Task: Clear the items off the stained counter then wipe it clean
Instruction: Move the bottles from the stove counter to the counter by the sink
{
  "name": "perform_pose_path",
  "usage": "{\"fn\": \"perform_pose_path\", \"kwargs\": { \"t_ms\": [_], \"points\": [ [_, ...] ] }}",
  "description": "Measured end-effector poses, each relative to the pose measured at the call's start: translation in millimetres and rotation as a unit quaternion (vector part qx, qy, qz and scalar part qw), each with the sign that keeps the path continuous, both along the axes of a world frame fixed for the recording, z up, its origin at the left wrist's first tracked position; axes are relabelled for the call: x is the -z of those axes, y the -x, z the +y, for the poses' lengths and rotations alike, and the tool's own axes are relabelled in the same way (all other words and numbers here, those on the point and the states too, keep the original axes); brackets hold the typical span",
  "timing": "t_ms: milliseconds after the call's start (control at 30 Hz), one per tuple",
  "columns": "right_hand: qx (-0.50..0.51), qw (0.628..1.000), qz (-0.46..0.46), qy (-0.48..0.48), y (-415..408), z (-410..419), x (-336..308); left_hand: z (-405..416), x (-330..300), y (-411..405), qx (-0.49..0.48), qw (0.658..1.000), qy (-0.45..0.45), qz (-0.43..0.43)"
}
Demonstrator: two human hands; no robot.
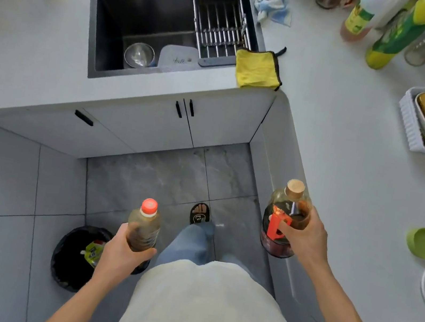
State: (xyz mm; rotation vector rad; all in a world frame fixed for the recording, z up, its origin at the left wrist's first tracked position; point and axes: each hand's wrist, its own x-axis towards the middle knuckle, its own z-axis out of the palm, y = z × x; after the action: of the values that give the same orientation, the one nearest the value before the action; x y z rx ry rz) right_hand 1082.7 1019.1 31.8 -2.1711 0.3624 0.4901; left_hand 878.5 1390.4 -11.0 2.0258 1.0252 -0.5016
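Clearing step in progress: the person is carrying two bottles, both held above the floor, off the white tabletop [349, 144]. Left hand [124, 251] is gripping a slim clear plastic bottle of brown liquid with a red cap [144, 226]; right hand [302, 236] is gripping a squat dark glass bottle with a cork stopper and red handle [284, 220], just beside the tabletop's near edge. Next move, likely: setting both down somewhere out of the way, then fetching the yellow microfibre cloth [257, 68] lying by the sink's right corner, far from both hands.
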Motion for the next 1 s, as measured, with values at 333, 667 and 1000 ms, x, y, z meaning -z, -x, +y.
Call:
{"fn": "perform_pose_path", "kwargs": {
  "t_ms": [333, 667, 1000],
  "points": [
    [0.083, 0.995, 0.045, 0.025, -34.4, 2.4, 3.9, 28.1, -18.7, -209.8, 0.148, 0.987, 0.045, -0.054],
    [0.153, 0.987, 0.051, 0.013, -100.6, -10.2, -11.6, 16.3, -33.7, -357.0, 0.210, 0.973, 0.050, -0.085],
    [0.158, 0.986, -0.023, -0.048, -231.1, 4.7, -48.8, 18.3, -65.9, -432.6, 0.228, 0.965, 0.027, -0.122]
  ]
}}
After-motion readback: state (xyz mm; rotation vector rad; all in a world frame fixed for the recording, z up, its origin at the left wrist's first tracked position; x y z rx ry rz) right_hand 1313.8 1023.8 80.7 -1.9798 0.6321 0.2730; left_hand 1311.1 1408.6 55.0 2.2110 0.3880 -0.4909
